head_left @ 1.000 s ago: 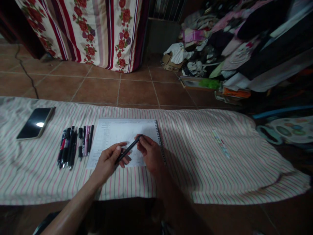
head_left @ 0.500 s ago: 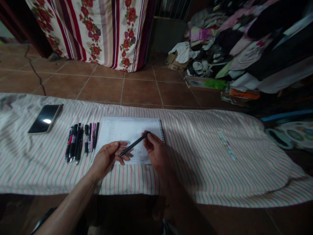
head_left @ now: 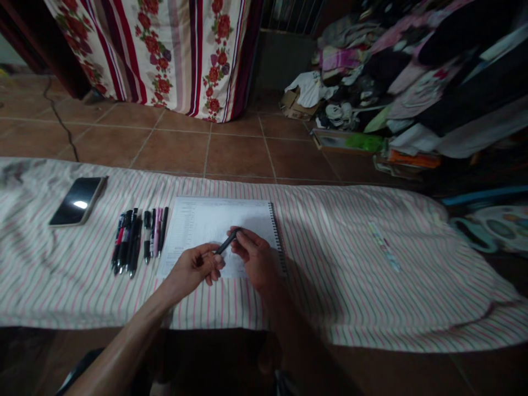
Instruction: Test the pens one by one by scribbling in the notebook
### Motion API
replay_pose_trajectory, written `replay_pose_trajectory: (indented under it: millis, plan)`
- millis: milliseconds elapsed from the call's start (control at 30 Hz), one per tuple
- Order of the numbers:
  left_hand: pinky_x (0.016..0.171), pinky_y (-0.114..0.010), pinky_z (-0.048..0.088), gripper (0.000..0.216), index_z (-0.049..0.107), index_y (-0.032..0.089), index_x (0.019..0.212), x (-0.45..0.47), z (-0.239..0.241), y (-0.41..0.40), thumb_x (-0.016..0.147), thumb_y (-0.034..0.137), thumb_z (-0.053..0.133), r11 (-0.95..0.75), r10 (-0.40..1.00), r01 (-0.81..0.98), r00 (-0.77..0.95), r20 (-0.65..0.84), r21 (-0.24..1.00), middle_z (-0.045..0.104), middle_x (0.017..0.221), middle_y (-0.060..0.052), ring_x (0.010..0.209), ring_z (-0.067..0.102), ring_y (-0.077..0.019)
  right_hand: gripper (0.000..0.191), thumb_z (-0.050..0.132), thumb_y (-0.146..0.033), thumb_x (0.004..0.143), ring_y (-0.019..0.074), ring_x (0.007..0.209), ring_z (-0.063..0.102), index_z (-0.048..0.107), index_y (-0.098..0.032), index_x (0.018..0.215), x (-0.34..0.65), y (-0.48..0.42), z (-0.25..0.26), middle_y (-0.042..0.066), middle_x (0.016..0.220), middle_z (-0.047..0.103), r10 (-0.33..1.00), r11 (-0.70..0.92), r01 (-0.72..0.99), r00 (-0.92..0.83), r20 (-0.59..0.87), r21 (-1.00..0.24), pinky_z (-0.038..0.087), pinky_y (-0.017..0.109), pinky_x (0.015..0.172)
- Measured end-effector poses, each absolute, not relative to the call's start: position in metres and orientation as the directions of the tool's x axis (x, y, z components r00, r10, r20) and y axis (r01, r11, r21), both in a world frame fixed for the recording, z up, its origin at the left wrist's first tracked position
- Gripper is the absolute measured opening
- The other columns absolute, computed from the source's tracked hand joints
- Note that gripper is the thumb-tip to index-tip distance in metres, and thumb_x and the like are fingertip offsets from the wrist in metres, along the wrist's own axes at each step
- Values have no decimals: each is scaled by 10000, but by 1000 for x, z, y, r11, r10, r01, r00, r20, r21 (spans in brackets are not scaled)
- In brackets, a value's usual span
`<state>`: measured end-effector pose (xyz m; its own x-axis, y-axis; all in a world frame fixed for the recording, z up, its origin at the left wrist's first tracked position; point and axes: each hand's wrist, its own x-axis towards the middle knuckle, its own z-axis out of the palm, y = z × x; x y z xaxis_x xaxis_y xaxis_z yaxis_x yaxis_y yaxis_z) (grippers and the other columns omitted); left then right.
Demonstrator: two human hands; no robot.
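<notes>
Both hands hold one black pen (head_left: 227, 242) over a spiral notebook (head_left: 218, 224) open on the striped cloth (head_left: 338, 264). My left hand (head_left: 193, 268) is curled around the pen's lower end. My right hand (head_left: 254, 258) pinches its upper end with thumb and fingers. Just left of the notebook lies a row of several pens (head_left: 138, 237), side by side. A dark phone (head_left: 77, 200) rests further left on the cloth.
Brown floor tiles (head_left: 231, 154) stretch beyond the cloth. A flowered striped sheet (head_left: 165, 49) hangs at the back. A heap of clothes and boxes (head_left: 371, 82) fills the back right. A round patterned object (head_left: 490, 225) lies at the right edge.
My two hands have drawn closer together along the pen, so less of it shows between them. The left fingers have closed over its lower end. The camera view has barely shifted.
</notes>
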<state>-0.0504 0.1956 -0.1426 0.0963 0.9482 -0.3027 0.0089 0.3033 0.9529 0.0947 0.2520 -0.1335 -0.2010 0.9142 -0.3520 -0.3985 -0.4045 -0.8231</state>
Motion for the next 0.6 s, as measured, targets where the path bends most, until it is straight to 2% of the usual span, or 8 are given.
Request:
replay_pose_trajectory:
  millis: [100,167,233,333,433,533,600]
  plan:
    - [563,-278,477,364,555,137,1111,-50,-142,193,877,391,441,118,990,336,33,-137,934,641,731,-36,596,584,-137,275,713,-378,658,88,624,558,723,-179,849,93,250,-134,36,832,694,915,-388,-350,-257,-311,-852,495,242,629]
    - [688,-317,497,328,563,153,1111,-51,-140,191,893,331,395,-39,999,565,10,40,824,651,838,-60,754,616,-172,295,698,-399,674,100,651,570,716,-178,869,93,249,-134,38,831,686,926,-353,-327,-260,-275,-877,501,253,641]
    - [745,-335,497,325,560,147,1111,-51,-137,189,898,287,358,-133,985,720,21,170,681,640,908,-81,840,616,-193,310,693,-419,675,107,663,575,705,-177,868,93,249,-132,33,810,669,936,-323,-304,-244,-255,-896,498,246,621]
    - [683,-304,506,335,545,146,1127,-48,-133,186,913,257,313,-157,970,848,37,240,505,624,886,-76,774,620,-179,305,693,-442,661,95,589,533,673,-165,788,95,247,-129,10,698,616,943,-310,-228,-197,-268,-923,444,207,510]
    - [616,-264,495,337,537,151,1145,-43,-130,185,926,268,310,-147,963,913,44,266,381,619,867,-60,699,615,-156,328,655,-488,681,59,449,375,579,-170,664,98,247,-128,-49,545,471,949,-286,-118,-171,-264,-951,302,192,398]
    - [556,-254,467,345,570,142,1115,-37,-126,186,933,311,330,-135,952,950,46,303,280,617,814,-49,638,598,-152,396,587,-549,717,60,425,271,470,-193,587,102,250,-131,-77,495,328,962,-215,18,-171,-215,-976,226,214,393]
    - [527,-255,442,342,594,138,1091,-34,-125,187,933,317,349,-136,938,966,54,342,221,613,774,-43,613,583,-153,428,538,-568,745,66,431,266,432,-200,556,105,252,-133,-71,490,316,969,-152,111,-181,-170,-982,218,225,409]
